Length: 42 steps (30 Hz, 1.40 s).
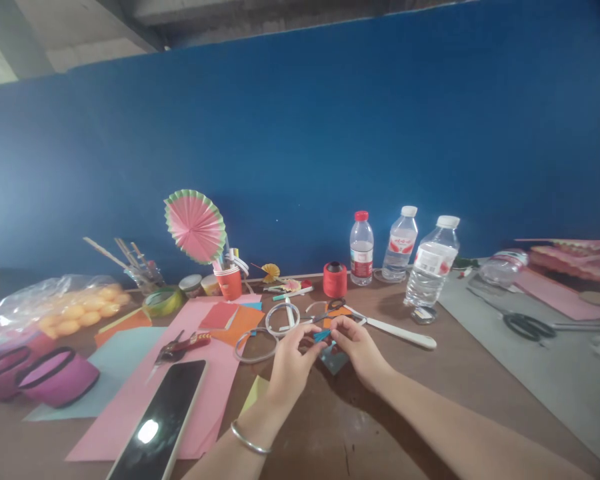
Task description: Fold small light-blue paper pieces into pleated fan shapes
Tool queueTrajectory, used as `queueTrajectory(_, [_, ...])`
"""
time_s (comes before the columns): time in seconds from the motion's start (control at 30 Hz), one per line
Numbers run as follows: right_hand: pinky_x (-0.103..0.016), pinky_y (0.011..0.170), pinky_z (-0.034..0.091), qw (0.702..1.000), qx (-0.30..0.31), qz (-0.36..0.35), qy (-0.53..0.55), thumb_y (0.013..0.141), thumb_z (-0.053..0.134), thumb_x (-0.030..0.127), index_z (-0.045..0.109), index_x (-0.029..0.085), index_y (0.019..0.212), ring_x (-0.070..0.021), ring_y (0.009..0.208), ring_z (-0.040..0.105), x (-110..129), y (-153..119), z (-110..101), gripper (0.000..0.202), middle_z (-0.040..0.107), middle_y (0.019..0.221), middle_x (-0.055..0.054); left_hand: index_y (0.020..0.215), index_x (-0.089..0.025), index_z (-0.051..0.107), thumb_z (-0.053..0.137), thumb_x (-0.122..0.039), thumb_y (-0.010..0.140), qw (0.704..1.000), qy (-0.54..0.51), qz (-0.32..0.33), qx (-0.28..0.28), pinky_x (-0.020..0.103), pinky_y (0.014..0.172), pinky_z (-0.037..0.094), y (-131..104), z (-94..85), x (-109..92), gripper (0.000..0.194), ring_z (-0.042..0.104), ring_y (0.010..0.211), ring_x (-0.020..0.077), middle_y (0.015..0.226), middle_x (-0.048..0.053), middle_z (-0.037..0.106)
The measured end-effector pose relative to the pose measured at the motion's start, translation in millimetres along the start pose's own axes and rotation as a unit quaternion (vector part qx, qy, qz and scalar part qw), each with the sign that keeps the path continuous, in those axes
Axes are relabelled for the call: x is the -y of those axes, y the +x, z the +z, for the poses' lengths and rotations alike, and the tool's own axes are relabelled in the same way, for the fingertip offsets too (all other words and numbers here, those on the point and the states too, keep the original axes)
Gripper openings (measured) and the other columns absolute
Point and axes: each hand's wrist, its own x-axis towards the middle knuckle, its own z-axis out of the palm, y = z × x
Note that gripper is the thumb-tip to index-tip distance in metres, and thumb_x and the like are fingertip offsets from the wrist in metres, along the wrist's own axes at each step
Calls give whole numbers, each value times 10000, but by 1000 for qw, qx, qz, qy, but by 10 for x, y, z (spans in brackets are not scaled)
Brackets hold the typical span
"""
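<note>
Between my two hands is a small piece of folded blue paper (pixel 322 335), held just above the table. My left hand (pixel 294 360), with a silver bangle at its wrist, pinches the paper's left side between thumb and fingers. On the other side, my right hand (pixel 359 348) grips it with thumb and forefinger. Below the hands lies a blue-grey paper square (pixel 334 362), partly hidden by them. Behind the fingers are scissors (pixel 330 313) and a white-handled tool (pixel 403 332). Two clear rings (pixel 283 317) lie beside my left hand.
A phone (pixel 163 420) rests on pink paper (pixel 215 407) at left. Water bottles (pixel 433 263) and a red thread spool (pixel 335 280) stand behind. A paper fan (pixel 196 227) rises from a red cup (pixel 229 285). At right, more scissors (pixel 527 327) lie on a grey mat (pixel 545 393).
</note>
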Motion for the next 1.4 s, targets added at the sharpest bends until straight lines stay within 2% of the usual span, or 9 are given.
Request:
queueTrajectory(0.17, [-200,576,402,1000,15,-15,-23,717,572,334,468,161,819,-112,667,491,28,-35,15,226,510,720,-5,825,-180,605,571,-336,701,999,-12,-25,-20,240,664,468,6,-6,9,202,585,710,150,809,23,628])
queueTrajectory(0.3, [-219,630,422,987,5,-54,-150,738,545,303,543,166,870,-128,728,512,20,-57,-6,191,555,823,-28,785,-178,624,594,-342,683,999,-22,-39,-18,242,653,476,13,6,42,196,594,682,154,763,20,640])
queueTrajectory(0.4, [-226,611,426,977,-22,-51,-208,743,533,304,578,163,840,-132,688,521,0,-58,-30,176,573,764,-23,770,-174,643,605,-349,674,999,-23,-37,-15,249,654,475,17,20,72,203,593,693,164,760,30,643])
queueTrajectory(0.5, [-226,594,427,974,-31,-46,-219,740,536,297,586,157,822,-129,653,521,-14,-53,-44,170,574,720,-18,785,-175,645,600,-343,679,998,-47,-42,-10,254,671,481,17,36,94,204,593,726,170,788,37,643])
queueTrajectory(0.7, [-231,618,432,969,-40,-62,-236,745,531,285,581,161,804,-123,660,521,-12,-48,-54,146,580,770,-15,837,-185,623,587,-314,693,996,-81,-46,0,250,698,486,32,48,121,197,587,747,152,841,31,630])
queueTrajectory(0.97, [-231,614,434,964,-34,-68,-253,750,514,285,574,155,796,-130,670,527,8,-52,-56,151,578,774,-22,759,-143,611,667,-290,596,982,-160,-105,-4,230,626,480,88,45,163,227,560,637,123,720,23,623])
queueTrajectory(1.13, [-221,616,419,962,-24,-65,-264,750,515,276,575,161,788,-125,677,532,15,-70,-42,135,576,758,-13,679,-130,598,669,-241,575,966,-213,-149,-15,205,593,469,81,60,188,168,545,573,96,611,-6,594])
queueTrajectory(1.27, [-222,643,422,971,-35,-83,-221,759,511,289,544,172,897,-129,724,533,27,-86,-24,184,570,826,-26,707,-127,591,629,-246,615,981,-142,-123,-45,206,577,448,87,25,217,155,542,574,105,626,5,595])
queueTrajectory(1.4, [-216,571,433,980,-147,-93,-100,791,456,351,406,198,1047,-110,643,520,36,-49,-59,303,543,877,-41,749,-158,578,556,-258,689,995,-3,-60,-86,190,589,411,79,-13,142,119,526,601,94,670,-11,585])
